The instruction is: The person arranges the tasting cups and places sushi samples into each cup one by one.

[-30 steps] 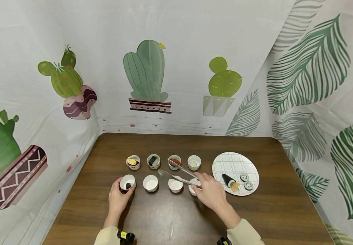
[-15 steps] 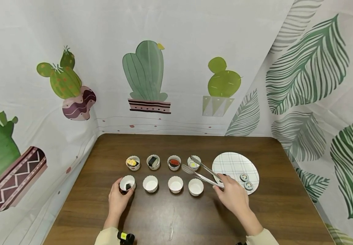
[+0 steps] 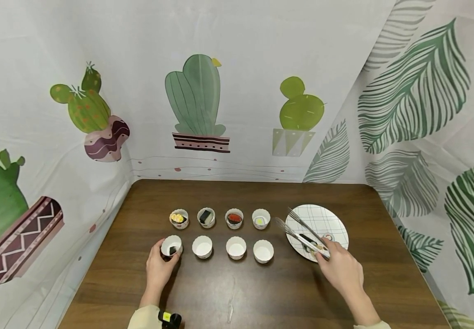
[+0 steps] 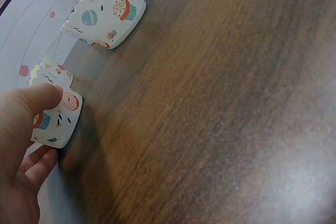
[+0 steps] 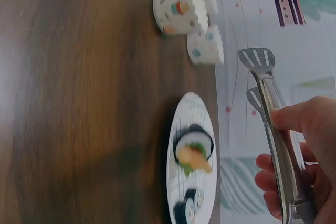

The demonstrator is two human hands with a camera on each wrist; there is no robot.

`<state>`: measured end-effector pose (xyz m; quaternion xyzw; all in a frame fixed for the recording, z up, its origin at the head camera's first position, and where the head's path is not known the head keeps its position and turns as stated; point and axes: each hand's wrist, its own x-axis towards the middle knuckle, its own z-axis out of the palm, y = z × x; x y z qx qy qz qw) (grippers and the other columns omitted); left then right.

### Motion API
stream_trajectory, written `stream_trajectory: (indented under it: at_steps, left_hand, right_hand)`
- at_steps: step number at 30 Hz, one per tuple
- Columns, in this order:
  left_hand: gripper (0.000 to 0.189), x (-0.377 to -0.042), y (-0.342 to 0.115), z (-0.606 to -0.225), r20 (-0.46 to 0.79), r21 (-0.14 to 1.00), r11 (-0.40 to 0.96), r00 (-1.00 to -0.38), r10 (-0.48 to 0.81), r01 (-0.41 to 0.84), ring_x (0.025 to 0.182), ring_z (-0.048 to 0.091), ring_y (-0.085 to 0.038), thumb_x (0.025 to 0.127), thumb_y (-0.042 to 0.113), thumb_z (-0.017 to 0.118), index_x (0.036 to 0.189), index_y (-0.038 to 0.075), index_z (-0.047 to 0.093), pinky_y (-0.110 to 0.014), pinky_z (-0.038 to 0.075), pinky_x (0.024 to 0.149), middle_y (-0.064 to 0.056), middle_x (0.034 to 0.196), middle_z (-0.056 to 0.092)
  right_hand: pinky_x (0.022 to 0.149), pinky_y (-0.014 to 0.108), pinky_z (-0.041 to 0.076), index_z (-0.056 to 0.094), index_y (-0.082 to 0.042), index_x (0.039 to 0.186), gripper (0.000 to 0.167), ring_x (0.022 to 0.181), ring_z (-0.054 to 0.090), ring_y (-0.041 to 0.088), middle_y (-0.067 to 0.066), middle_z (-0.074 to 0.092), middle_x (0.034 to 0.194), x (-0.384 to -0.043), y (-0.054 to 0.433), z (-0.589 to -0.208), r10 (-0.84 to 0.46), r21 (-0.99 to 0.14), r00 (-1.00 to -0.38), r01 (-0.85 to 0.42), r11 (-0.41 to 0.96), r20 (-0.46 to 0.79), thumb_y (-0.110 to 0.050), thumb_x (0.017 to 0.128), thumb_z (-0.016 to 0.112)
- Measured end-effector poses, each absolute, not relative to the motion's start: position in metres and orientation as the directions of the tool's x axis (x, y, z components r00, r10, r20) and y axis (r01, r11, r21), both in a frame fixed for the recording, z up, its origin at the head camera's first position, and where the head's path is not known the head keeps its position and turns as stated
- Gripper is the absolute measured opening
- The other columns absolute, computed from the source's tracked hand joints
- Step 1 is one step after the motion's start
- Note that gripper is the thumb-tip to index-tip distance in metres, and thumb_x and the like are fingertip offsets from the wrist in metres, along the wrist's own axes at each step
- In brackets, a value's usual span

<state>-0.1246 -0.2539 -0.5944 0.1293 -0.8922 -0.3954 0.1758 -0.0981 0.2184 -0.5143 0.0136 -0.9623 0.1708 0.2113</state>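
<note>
My left hand holds a white scalloped paper baking cup at the front left, thumb and fingers on its sides. A small black piece lies inside that cup, its kind too small to tell. Metal tongs are gripped in my right hand, their arms apart and nothing between the tips. They hover above the left part of a white oval plate with grid lines. On the plate lie a cone-shaped sushi hand roll, partly covered by the tongs in the head view, and small sushi rolls.
Behind, cups hold a yellow-topped sushi, a black-and-white piece and a red-topped piece; a fourth cup shows a yellow-green spot. Three white cups continue the front row. A patterned cloth hangs behind the wooden table.
My right hand has carried the tongs rightward from above the middle cups to the plate, arms apart throughout. The left hand stays on its cup.
</note>
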Motion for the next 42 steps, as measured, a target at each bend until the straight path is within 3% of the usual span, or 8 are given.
stream_trajectory:
  at_steps: [18,29,42]
  left_hand:
    - [0.063,-0.125,-0.253,-0.594,0.226,0.75,0.657,-0.902,-0.368,-0.08,0.103,0.055,-0.039,0.067,0.009,0.079,0.122,-0.002,0.05,-0.052,0.043,0.084,-0.024,0.114,0.055]
    - [0.064,-0.123,-0.254,-0.591,0.198,0.754,0.65,-0.913,-0.357,-0.09,0.106,0.053,-0.039,0.07,0.012,0.077,0.124,-0.002,0.047,-0.053,0.042,0.085,-0.024,0.117,0.054]
    - [0.064,-0.123,-0.253,-0.591,0.181,0.759,0.643,-0.914,-0.362,-0.104,0.108,0.052,-0.039,0.07,0.011,0.077,0.125,-0.001,0.047,-0.053,0.042,0.086,-0.024,0.118,0.053]
  right_hand:
    - [0.051,0.055,0.04,0.061,0.004,0.103,0.04,0.063,0.057,0.047,0.026,0.062,0.082,-0.082,0.273,-0.522,0.148,-0.371,-0.899,-0.017,0.928,0.411,-0.015,0.07,0.07]
    - [0.053,0.056,0.04,0.057,0.004,0.107,0.042,0.067,0.056,0.049,0.028,0.061,0.089,-0.068,0.29,-0.523,0.215,-0.332,-0.945,0.126,0.935,0.248,-0.021,0.076,0.067]
    - [0.052,0.055,0.04,0.056,0.007,0.108,0.043,0.066,0.056,0.048,0.028,0.06,0.085,-0.067,0.3,-0.523,0.23,-0.305,-0.958,0.171,0.937,0.17,-0.022,0.078,0.066]
